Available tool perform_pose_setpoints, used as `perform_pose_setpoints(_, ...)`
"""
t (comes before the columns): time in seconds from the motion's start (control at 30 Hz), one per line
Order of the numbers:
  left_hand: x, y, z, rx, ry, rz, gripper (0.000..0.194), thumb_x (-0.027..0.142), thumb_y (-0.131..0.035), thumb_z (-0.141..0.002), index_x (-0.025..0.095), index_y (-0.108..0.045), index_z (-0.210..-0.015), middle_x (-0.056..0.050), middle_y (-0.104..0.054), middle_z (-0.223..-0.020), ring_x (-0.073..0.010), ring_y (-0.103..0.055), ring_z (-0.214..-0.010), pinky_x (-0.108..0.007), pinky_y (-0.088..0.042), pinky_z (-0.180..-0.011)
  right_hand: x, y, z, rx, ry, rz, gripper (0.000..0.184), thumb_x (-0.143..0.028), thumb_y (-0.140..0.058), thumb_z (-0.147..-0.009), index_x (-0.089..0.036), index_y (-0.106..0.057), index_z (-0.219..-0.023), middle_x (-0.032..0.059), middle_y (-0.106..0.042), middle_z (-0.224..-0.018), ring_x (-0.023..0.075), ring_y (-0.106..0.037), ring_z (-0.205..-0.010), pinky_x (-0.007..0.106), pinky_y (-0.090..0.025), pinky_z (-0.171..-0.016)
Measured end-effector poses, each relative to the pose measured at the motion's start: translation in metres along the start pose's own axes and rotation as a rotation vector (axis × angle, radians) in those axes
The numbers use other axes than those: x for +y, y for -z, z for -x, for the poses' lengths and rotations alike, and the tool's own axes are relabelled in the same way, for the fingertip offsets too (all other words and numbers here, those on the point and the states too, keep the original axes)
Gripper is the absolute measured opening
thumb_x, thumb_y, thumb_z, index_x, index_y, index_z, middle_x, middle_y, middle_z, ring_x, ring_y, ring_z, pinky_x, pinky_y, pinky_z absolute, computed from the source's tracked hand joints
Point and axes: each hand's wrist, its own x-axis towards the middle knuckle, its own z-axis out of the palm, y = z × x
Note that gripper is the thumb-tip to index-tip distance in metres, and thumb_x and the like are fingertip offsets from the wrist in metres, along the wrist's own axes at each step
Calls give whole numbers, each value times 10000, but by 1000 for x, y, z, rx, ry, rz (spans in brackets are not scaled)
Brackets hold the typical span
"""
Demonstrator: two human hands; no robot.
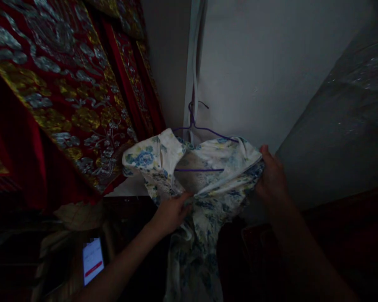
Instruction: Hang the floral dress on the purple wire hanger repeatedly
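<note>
A white dress with a blue floral print point(208, 184) hangs on a thin purple wire hanger point(204, 130) against a pale wall. My left hand point(171, 212) pinches the fabric at the front of the neckline, fingers closed on the cloth. My right hand point(272, 178) grips the dress at its right shoulder, with the fingers wrapped behind the fabric. The dress skirt drops down between my forearms into shadow.
Red garments with gold and silver embroidery point(66, 84) hang close on the left. A garment in clear plastic wrap point(349, 113) hangs on the right. A lit phone screen point(93, 260) glows at lower left. A white strap point(195, 63) runs down the wall above the hanger.
</note>
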Motion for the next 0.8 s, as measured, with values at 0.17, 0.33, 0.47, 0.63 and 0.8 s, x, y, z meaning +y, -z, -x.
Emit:
perform_pose_setpoints(0.17,4,-42,33,176,53,226,289,436,-532,-962,225,-679,-829,-51,-706,-762,-223,-684,-747,-319,-500,-709,23,29,14,50,183,238,288,-421,-748,-757,-201,-686,-932,37,-694,-930,193,-667,-891,310,-520,-792)
perform_pose_setpoints(0.33,19,-65,62,539,168,319,278,436,-524,-937,250,-550,-731,-35,-610,-707,-221,-614,-701,-350,-517,-669,50,33,130,181,190,296,201,-346,-718,-831,-258,-676,-1007,15,-659,-1043,187,-618,-996,297,-482,-884)
perform_pose_setpoints(0.47,28,-78,69,698,238,522,224,473,-603,-902,262,-534,-938,-48,-658,-849,-226,-673,-782,-362,-574,-716,68,20,216,-338,-233,314,250,-472,-679,-858,-225,-652,-827,26,-656,-781,214,-633,-745,316,-515,-696)
perform_pose_setpoints(0.63,34,-86,75,710,288,779,682,423,-614,-939,283,-218,-1475,-105,-720,-1121,-242,-730,-1045,-425,-578,-965,81,6,222,-487,-210,412,302,-497,-680,-872,-210,-606,-813,9,-621,-769,184,-608,-729,289,-491,-679)
perform_pose_setpoints(0.8,31,-86,78,682,313,734,302,441,-593,-937,261,-585,-1179,-107,-745,-1093,-272,-724,-1072,-447,-574,-984,94,11,219,-446,-202,383,287,-478,-699,-872,-201,-625,-893,37,-684,-845,205,-662,-801,310,-520,-740)
